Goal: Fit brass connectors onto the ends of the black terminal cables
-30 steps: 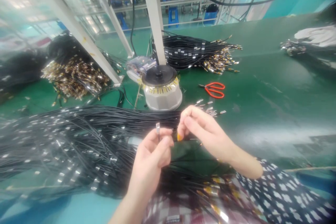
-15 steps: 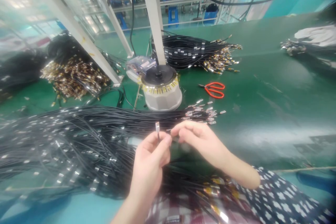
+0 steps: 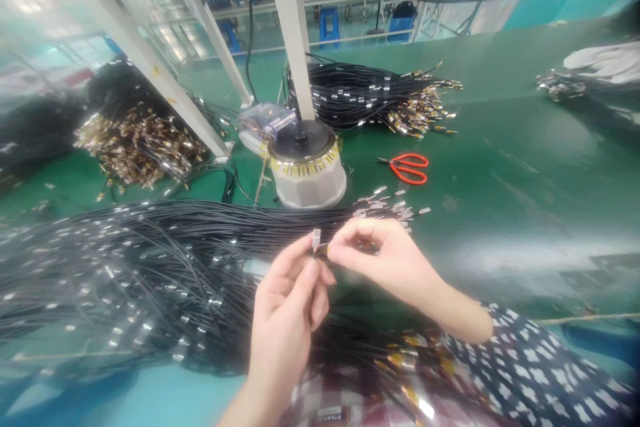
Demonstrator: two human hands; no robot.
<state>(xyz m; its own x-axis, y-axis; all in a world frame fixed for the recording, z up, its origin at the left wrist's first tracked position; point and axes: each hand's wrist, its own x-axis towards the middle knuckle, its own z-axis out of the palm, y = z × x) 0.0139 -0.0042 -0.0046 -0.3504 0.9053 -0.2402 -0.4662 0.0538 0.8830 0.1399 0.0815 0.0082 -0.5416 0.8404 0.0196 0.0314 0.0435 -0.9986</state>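
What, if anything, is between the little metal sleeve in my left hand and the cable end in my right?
Nothing visible. The left hand pinches the metal sleeve upright, and the right hand holds the cable end right beside it, about touching. The black cable bundle lies beneath them.

Table (image 3: 525, 147) layout, viewed from near edge.
Nearest, at centre: left hand (image 3: 287, 307) and right hand (image 3: 385, 257) over the cable pile (image 3: 125, 267), fingertips meeting on a ferrule (image 3: 316, 239). Pile spread leftward across the near table. Behind the hands: drum (image 3: 307, 167) at the foot of a post (image 3: 293, 33). Right of drum: scissors (image 3: 409, 168). Behind drum and scissors: bundle (image 3: 370, 97). Far left, behind pile: connector heap (image 3: 135, 147).
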